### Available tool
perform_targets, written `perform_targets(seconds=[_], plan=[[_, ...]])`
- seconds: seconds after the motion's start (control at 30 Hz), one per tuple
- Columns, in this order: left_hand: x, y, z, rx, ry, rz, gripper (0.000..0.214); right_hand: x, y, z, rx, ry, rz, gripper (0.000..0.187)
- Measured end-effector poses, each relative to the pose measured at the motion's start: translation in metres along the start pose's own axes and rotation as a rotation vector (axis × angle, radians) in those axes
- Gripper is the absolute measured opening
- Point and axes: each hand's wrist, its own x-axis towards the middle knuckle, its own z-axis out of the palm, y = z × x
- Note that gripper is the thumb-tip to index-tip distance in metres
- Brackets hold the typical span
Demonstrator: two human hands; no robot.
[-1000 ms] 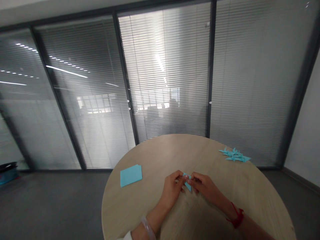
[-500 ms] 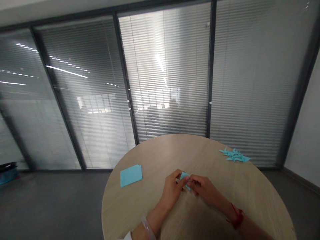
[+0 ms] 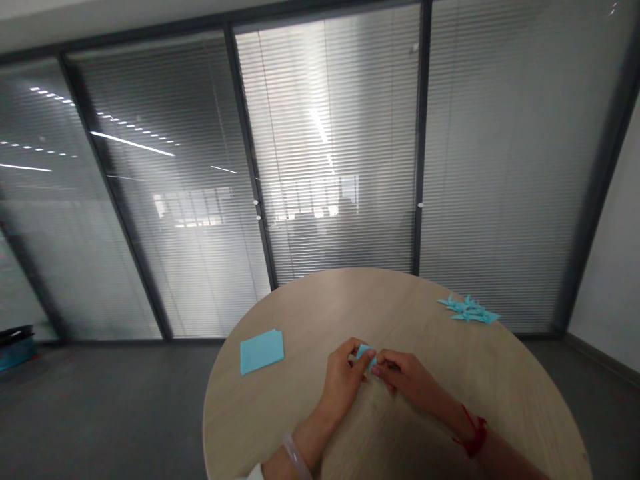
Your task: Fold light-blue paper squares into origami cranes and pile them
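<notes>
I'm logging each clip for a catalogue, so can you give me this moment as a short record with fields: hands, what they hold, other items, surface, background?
left hand: left hand pinches the small blue paper piece from its left side
right hand: right hand pinches the same piece from its right side
wrists: pale bangle on the left, red cord on the right
other items: stack of blue paper sheets to the left; folded blue paper shapes at the far right
surface: round wooden table
background: glass wall with blinds

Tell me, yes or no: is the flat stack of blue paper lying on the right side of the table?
No, the stack of blue paper lies on the table's left side.
</notes>
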Motion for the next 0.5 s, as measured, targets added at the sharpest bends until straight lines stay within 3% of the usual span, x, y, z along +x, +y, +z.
perform_targets(seconds=[0.5], plan=[[-0.0021,0.0044,-0.0011,-0.069,0.054,0.032,0.030,-0.0006,-0.0011,-0.0010,-0.022,0.010,-0.028,0.035]])
